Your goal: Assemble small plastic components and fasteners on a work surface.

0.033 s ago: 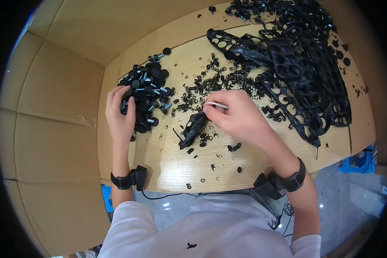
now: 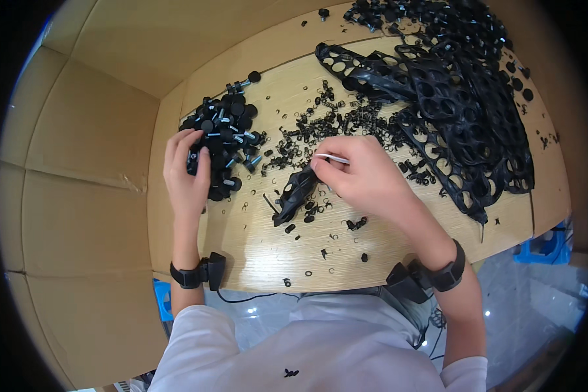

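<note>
Here I see my left hand (image 2: 188, 171) curled on a black knob from the screw-knob pile (image 2: 227, 140); right of that pile, my right hand (image 2: 362, 175) pinches white tweezers (image 2: 332, 158), tips hidden.

The left hand (image 2: 186, 171) hides whichever black knob (image 2: 193, 162) its fingers grip.

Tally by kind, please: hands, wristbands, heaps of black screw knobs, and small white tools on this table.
Hands: 2, the left hand and the right hand
Wristbands: 2, left wristband and right wristband
Heaps of black screw knobs: 1
Small white tools: 1
Total: 6
</note>
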A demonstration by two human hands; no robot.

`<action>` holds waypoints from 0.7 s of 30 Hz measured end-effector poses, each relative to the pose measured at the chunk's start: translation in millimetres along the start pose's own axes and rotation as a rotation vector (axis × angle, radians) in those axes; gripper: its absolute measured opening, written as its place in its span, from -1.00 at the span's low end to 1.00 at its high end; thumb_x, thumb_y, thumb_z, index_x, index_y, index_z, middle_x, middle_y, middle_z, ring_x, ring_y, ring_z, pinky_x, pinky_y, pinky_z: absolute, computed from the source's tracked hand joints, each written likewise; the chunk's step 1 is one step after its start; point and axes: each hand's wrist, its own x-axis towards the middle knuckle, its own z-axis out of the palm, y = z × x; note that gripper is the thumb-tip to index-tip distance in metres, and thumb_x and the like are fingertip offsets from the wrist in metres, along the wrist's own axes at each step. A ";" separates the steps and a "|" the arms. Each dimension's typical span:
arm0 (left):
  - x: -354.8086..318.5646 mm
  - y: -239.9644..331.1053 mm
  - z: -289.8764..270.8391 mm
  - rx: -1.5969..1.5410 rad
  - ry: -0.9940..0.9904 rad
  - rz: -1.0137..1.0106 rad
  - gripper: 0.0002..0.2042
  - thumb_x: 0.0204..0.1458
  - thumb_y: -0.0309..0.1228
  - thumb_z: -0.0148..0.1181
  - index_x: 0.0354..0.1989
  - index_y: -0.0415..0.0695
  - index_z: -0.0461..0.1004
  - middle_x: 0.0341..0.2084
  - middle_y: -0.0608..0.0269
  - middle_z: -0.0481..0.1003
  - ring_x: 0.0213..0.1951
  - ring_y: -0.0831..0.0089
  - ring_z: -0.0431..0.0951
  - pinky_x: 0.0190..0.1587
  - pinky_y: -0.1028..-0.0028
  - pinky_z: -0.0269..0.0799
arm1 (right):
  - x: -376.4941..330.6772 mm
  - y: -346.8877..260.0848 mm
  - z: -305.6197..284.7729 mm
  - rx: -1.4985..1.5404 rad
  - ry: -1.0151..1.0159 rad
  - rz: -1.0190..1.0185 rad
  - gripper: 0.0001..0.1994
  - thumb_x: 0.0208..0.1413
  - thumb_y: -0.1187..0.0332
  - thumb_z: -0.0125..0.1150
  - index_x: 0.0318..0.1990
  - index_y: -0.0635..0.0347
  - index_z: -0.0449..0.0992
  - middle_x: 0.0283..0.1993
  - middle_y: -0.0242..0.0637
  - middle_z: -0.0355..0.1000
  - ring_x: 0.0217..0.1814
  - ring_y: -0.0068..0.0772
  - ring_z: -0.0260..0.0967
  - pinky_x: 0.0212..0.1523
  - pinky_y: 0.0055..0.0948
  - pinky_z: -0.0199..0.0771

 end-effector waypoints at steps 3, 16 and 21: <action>-7.4 17.3 1.8 -0.038 -0.005 0.086 -0.79 -0.02 -0.59 0.14 -0.17 -0.24 0.50 -0.13 0.11 0.47 -0.05 0.22 0.47 0.03 0.40 0.32 | 1.2 2.7 -0.2 -0.056 0.012 -0.045 -0.81 0.03 0.35 0.17 -0.37 0.35 0.53 -0.66 -0.24 0.34 -0.65 -0.54 0.20 -0.56 -0.49 0.23; -10.6 45.9 10.3 -0.239 -0.149 0.078 -0.83 -0.08 -0.60 0.17 -0.27 -0.26 0.52 -0.19 0.14 0.49 -0.12 0.27 0.50 -0.04 0.42 0.35 | 1.3 5.1 -5.2 -0.364 0.119 -0.095 -0.87 -0.04 0.36 0.17 -0.38 0.21 0.56 -0.72 -0.24 0.32 -0.70 -0.30 0.27 -0.59 -0.40 0.24; -11.7 47.2 16.6 -0.320 -0.191 0.118 -0.84 -0.09 -0.62 0.17 -0.29 -0.23 0.53 -0.24 0.13 0.49 -0.19 0.26 0.52 -0.12 0.42 0.41 | 1.9 4.0 -6.2 -0.381 0.094 -0.064 -0.88 -0.06 0.38 0.16 -0.38 0.20 0.56 -0.72 -0.25 0.32 -0.70 -0.29 0.26 -0.57 -0.39 0.25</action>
